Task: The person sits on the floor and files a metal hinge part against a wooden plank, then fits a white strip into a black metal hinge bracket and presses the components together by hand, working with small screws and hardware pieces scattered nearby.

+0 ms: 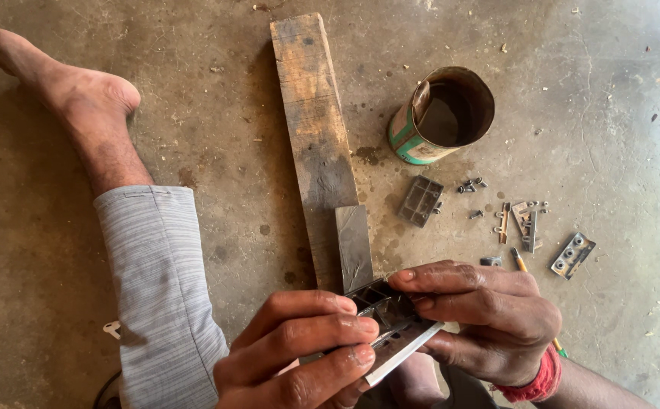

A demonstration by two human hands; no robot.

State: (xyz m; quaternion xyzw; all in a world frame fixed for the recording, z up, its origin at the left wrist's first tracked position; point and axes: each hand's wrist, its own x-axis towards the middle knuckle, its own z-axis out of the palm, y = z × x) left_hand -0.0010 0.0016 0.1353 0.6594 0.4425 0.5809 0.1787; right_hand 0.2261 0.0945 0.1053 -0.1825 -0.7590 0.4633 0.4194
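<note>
Both my hands hold one small dark metal part (390, 314) with ribbed cells and a pale flat edge, low in the middle of the view. My left hand (300, 352) grips it from the left with curled fingers. My right hand (489, 318) clasps it from the right, its fingers laid over the top; a red band sits at that wrist. The part hovers just above the near end of a dark flat metal bar (353, 246) lying on a worn wooden plank (313, 129).
An open tin can (440, 117) stands on the concrete floor right of the plank. A ribbed metal block (421, 201), small screws (471, 185), metal brackets (525, 221) and a small plate with holes (572, 254) lie scattered at the right. My leg in grey trousers (160, 288) and bare foot (65, 83) stretch out at the left.
</note>
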